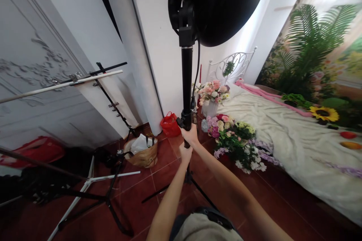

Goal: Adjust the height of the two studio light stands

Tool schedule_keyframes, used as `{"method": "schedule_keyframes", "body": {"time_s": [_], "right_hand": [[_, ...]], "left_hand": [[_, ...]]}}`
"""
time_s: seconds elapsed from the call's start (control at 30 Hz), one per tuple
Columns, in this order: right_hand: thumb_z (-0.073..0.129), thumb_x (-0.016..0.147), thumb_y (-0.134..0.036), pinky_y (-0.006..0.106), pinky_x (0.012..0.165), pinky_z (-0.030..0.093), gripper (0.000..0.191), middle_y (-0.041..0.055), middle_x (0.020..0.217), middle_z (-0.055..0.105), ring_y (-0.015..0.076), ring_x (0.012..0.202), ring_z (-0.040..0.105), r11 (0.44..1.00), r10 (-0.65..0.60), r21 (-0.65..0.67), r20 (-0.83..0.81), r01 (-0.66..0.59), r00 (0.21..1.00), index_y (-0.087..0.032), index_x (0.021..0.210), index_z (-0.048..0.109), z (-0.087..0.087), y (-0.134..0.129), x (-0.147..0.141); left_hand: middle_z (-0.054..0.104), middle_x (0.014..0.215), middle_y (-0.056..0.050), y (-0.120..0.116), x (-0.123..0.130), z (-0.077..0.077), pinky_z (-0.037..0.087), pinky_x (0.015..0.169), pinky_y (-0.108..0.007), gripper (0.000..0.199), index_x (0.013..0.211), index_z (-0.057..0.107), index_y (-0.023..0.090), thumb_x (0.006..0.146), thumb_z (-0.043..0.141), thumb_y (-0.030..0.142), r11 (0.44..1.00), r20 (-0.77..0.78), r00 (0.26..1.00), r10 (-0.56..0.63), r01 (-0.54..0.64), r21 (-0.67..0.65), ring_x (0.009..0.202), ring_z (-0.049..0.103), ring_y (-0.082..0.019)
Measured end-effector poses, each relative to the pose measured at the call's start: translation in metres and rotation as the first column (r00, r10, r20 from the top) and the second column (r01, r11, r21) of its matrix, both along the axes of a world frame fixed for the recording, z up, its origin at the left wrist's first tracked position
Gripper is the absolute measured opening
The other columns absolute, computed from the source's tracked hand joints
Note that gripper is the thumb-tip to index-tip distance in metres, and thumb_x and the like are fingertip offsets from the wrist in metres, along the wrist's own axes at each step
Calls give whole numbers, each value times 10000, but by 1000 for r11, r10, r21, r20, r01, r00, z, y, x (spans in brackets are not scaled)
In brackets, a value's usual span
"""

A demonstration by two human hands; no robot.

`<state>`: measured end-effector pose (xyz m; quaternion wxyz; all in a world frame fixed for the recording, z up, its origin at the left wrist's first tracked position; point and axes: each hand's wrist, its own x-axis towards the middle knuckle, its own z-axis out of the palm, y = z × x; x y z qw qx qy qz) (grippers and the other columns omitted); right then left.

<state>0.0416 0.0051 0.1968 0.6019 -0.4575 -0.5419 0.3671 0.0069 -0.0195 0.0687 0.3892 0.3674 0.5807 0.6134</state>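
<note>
A black light stand (187,79) rises upright in front of me, carrying a large studio light with a round black reflector (226,3) at its top. My right hand (191,134) is wrapped around the pole just under the clamp collar and its knob (183,120). Directly below it, my left hand (186,152) is closed round the same pole. A black cable (197,67) hangs along the pole from the lamp. Between my arms, the stand's spread legs (203,194) rest on the tiled floor.
A white-covered bed (254,109) stands at right, with bunches of artificial flowers (237,135) and a flower vase (209,108) beside it. Left are a woven basket (144,154), a red bag (170,124), a backdrop crossbar (62,86) and other tripod legs (110,196) across the floor.
</note>
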Motion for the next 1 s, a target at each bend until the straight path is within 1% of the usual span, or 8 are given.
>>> {"method": "schedule_keyframes", "body": {"time_s": [0.1, 0.17, 0.27, 0.33, 0.53, 0.77, 0.9, 1.0], "right_hand": [[651, 639, -396, 199, 444, 369, 301, -27, 469, 474, 92, 466, 442, 1000, 21, -1, -19, -21, 1000, -131, 558, 535, 17, 3, 1], [645, 651, -415, 198, 440, 361, 322, -26, 468, 469, 89, 458, 439, 999, 28, 16, -19, -27, 999, -129, 555, 534, 29, 3, 1], [631, 668, -429, 201, 464, 374, 335, -9, 512, 504, 99, 488, 465, 999, -11, 45, -10, 11, 1000, -111, 587, 567, 40, 1, -1], [630, 665, -418, 204, 489, 389, 320, 1, 552, 537, 112, 526, 487, 996, -77, 41, -1, 77, 997, -102, 628, 596, 40, -2, -3], [619, 645, -360, 205, 509, 399, 249, -8, 551, 543, 112, 539, 477, 985, -170, -25, 38, 171, 985, -111, 648, 610, 10, -8, -5], [596, 608, -350, 208, 481, 388, 243, 13, 535, 554, 113, 514, 477, 989, -95, -101, 107, 106, 990, -109, 584, 576, -34, -13, -2], [562, 606, -328, 237, 523, 442, 212, 54, 598, 619, 157, 564, 547, 978, -107, -161, 169, 134, 980, -119, 610, 595, -63, -22, -4], [534, 629, -295, 255, 553, 477, 187, 76, 650, 658, 197, 634, 600, 982, -31, -171, 258, 77, 966, -135, 667, 622, -81, -25, -1]], "left_hand": [[650, 658, -36, -6, -5, -12, 462, 601, -250, 166, 686, 624, 123, 564, 673, 225, 989, -55, 993, -103, 108, 105, 636, 596, -163], [662, 695, -46, -9, -8, -20, 474, 635, -259, 201, 729, 629, 124, 589, 681, 259, 982, -73, 986, -149, 156, 108, 671, 610, -168], [674, 725, -60, -11, -9, -30, 483, 670, -273, 208, 744, 629, 127, 623, 674, 290, 982, -65, 984, -166, 170, 78, 718, 626, -183], [683, 760, -69, -11, -8, -34, 486, 695, -281, 205, 765, 629, 128, 626, 668, 273, 986, -51, 988, -148, 151, 76, 756, 633, -194], [694, 807, -86, -11, -6, -37, 489, 732, -304, 223, 809, 638, 128, 611, 660, 229, 989, -40, 991, -125, 128, 77, 825, 637, -220], [690, 713, -80, -14, -9, -34, 481, 647, -284, 242, 782, 649, 111, 577, 691, 232, 994, -111, 989, -101, 106, 33, 714, 628, -207], [674, 655, -84, -12, -12, -39, 462, 590, -269, 199, 706, 642, 102, 553, 714, 207, 991, -150, 980, -131, 128, -26, 662, 611, -201], [659, 636, -69, -9, -15, -42, 456, 574, -258, 110, 643, 626, 115, 574, 679, 182, 991, -161, 977, -137, 133, -32, 621, 588, -174]]}}
